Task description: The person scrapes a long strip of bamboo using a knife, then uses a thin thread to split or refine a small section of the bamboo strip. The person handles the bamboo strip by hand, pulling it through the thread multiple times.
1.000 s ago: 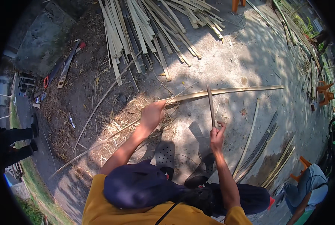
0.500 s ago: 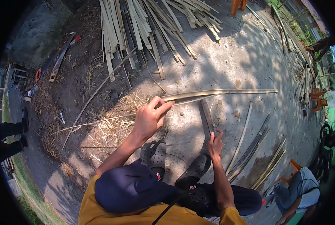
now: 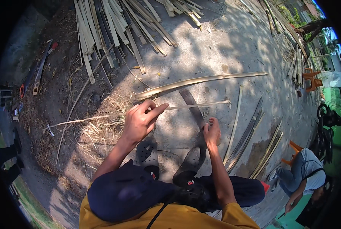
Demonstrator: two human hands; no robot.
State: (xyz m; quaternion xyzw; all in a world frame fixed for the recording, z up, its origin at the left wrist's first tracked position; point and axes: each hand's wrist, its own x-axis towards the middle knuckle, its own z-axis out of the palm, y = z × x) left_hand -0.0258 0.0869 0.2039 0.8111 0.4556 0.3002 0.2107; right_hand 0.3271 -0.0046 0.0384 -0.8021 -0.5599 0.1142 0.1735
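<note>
A thin bamboo strip (image 3: 206,104) is pinched between the thumb and fingers of my left hand (image 3: 139,119), one part running left over the shavings and the other right. My right hand (image 3: 212,133) is closed around the near end of a machete (image 3: 193,108), whose handle is mostly hidden by the fingers. Its dark, wide blade slants away from me and crosses the thin strip; whether they touch I cannot tell. Beyond both hands a wider bamboo strip (image 3: 201,80) lies on the ground, apart from my left hand.
Many split bamboo strips (image 3: 113,30) are heaped at the far left. Dry shavings (image 3: 102,126) lie left of my feet. A handsaw (image 3: 42,68) rests further left. More strips (image 3: 246,137) lie at right, near an orange stool (image 3: 293,152) and another person (image 3: 304,175).
My left hand has come away from the wide strip and keeps only the thin one. The thin strip's right part has swung nearer me, across the blade. The whole view has shifted.
</note>
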